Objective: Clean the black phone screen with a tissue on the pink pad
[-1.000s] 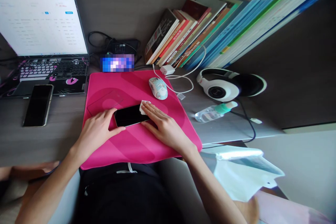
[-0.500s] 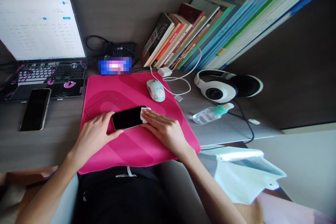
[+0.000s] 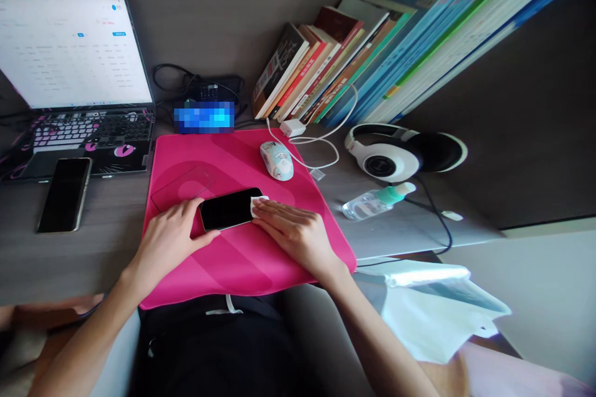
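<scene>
A black phone (image 3: 229, 208) lies screen up on a pink mat (image 3: 242, 260). My left hand (image 3: 170, 239) holds its left end, thumb under the near edge and fingers along the far edge. My right hand (image 3: 293, 229) lies flat with fingers together, pressing a small white wipe (image 3: 259, 203) against the phone's right end.
An open laptop (image 3: 74, 74) stands at the back left with a second phone (image 3: 64, 193) before it. A patterned mouse (image 3: 276, 159), white cable, headphones (image 3: 403, 155), small clear bottle (image 3: 375, 200) and leaning books (image 3: 372, 56) fill the right side. A white plastic bag (image 3: 437, 310) hangs at the desk edge.
My right hand with the wipe has slid a little along the phone's right end, toward the near edge. My left hand has kept its hold.
</scene>
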The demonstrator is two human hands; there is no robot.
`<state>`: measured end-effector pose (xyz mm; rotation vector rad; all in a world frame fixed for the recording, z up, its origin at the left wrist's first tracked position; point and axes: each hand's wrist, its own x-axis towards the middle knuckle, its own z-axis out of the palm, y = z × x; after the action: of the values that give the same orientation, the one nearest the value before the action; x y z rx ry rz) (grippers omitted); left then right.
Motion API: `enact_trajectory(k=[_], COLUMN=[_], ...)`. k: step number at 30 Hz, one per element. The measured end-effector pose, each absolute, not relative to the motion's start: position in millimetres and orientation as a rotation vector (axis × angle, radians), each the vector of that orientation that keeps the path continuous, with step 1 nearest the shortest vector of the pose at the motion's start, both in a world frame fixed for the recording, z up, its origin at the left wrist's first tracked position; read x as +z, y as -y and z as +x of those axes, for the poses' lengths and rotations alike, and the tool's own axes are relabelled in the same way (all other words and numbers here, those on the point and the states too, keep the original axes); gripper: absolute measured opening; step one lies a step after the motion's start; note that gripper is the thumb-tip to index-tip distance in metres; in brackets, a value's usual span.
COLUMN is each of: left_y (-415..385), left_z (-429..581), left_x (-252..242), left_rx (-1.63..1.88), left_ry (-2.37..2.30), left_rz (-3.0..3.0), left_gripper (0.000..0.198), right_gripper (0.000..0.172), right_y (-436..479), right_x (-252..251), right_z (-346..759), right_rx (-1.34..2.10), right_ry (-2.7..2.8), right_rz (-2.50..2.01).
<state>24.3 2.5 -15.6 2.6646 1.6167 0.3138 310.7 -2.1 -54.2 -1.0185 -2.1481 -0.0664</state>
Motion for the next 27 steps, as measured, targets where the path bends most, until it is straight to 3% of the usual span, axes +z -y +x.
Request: enact_trajectory(k=[10, 27], left_y=[-2.4, -3.2], left_z=[26.5, 27.0], left_x=[-16.1, -11.7], left_rx=[0.278, 0.248], left_ry=[-1.654, -1.653], left_rz=[2.658, 2.607], left_gripper=[0.066, 0.066], right_gripper=[0.026, 0.06], right_y=[4.4, 0.0], right_x=[-50.3, -46.3], right_z=[308.0, 304.7], right_rx=[0.06, 0.245], right_ry=[2.131, 2.257], right_rz=[-1.059, -1.198])
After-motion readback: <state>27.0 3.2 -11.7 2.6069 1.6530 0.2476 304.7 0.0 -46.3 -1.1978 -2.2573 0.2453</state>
